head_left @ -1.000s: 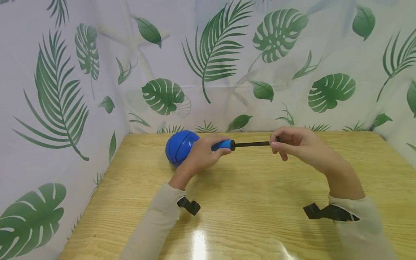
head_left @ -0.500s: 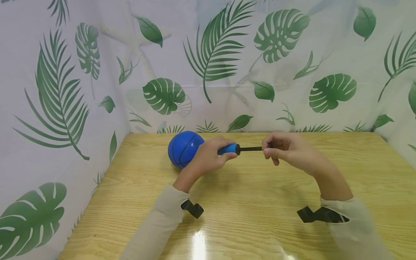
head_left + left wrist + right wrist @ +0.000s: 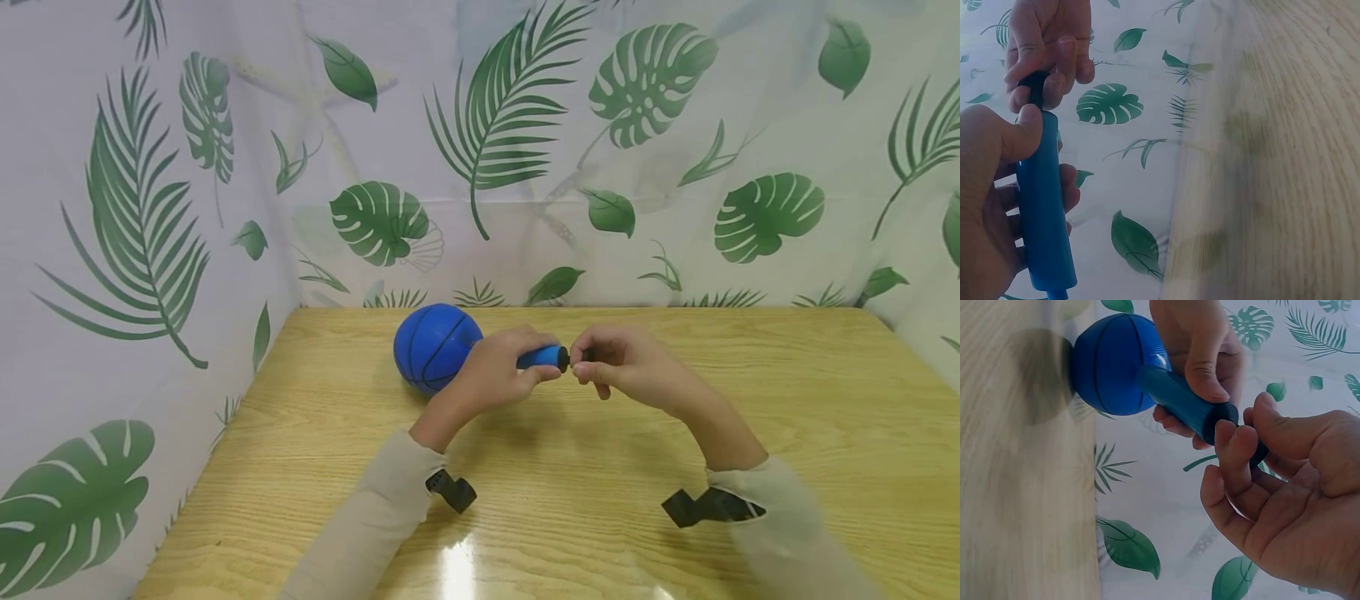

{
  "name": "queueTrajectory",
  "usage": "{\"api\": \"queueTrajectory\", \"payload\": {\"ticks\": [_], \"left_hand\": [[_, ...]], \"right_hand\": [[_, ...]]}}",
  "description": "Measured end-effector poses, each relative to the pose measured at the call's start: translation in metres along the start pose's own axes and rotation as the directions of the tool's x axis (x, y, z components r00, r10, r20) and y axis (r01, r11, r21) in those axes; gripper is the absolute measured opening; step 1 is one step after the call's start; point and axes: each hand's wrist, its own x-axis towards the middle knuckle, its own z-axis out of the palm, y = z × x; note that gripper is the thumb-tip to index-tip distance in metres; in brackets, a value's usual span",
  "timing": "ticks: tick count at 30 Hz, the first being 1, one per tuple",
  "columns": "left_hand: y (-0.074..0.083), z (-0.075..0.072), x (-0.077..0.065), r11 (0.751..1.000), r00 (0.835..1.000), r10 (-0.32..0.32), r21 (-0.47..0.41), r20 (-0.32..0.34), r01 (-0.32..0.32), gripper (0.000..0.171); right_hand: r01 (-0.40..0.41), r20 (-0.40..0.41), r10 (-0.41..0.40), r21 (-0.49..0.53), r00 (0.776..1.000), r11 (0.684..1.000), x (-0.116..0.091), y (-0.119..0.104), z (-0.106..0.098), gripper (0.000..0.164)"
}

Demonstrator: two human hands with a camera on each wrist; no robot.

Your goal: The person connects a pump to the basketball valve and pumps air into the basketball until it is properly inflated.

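Observation:
A blue hand pump (image 3: 1046, 206) with a black end cap lies across my left hand (image 3: 501, 367), whose fingers and thumb wrap its barrel. At the pump's right end my right hand (image 3: 626, 367) pinches the black handle (image 3: 1035, 84), close against the cap, so hardly any of the black rod shows. The blue ball (image 3: 435, 346) with black basketball lines sits on the table just left of and behind the left hand. In the right wrist view the barrel's far end overlaps the ball (image 3: 1113, 365), and the left hand hides part of the ball.
The wood-grain table (image 3: 570, 517) reaches back to a white curtain (image 3: 525, 250) printed with green leaves, which also runs along the left and right sides. Each wrist wears a black camera mount over a beige sleeve (image 3: 367, 517).
My right hand has moved left, sliding the black rod into the barrel until it nearly disappears. The left hand, pump and ball have shifted slightly right and toward me.

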Motion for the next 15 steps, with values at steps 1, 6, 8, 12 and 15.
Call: {"api": "queueTrajectory", "payload": {"ticks": [1,6,8,12,15], "left_hand": [[0.0001,0.0004,0.0002,1.0,1.0,0.004,0.008,0.001,-0.004,0.036],[0.0,0.0,0.0006,1.0,1.0,0.011,0.029,0.007,-0.011,0.036],[-0.0007,-0.0011,0.0004,1.0,1.0,0.007,0.025,0.013,-0.008,0.037],[-0.0027,-0.0034,-0.0001,1.0,1.0,-0.01,0.006,0.016,0.01,0.039],[-0.0041,-0.0046,-0.0003,1.0,1.0,-0.018,-0.015,0.02,0.018,0.041]], "right_hand": [[-0.004,0.0,0.004,0.0,1.0,1.0,0.0006,0.0002,0.0012,0.007],[-0.015,0.006,0.014,0.005,1.0,1.0,0.0015,0.0,0.0035,0.008],[-0.006,0.014,0.005,0.006,1.0,1.0,0.0015,0.0006,0.0025,0.008],[0.011,0.025,-0.011,-0.011,1.0,1.0,0.0008,0.0014,-0.0012,0.008],[0.018,0.04,-0.017,-0.019,0.999,1.0,-0.0002,0.0004,-0.0052,0.008]]}}
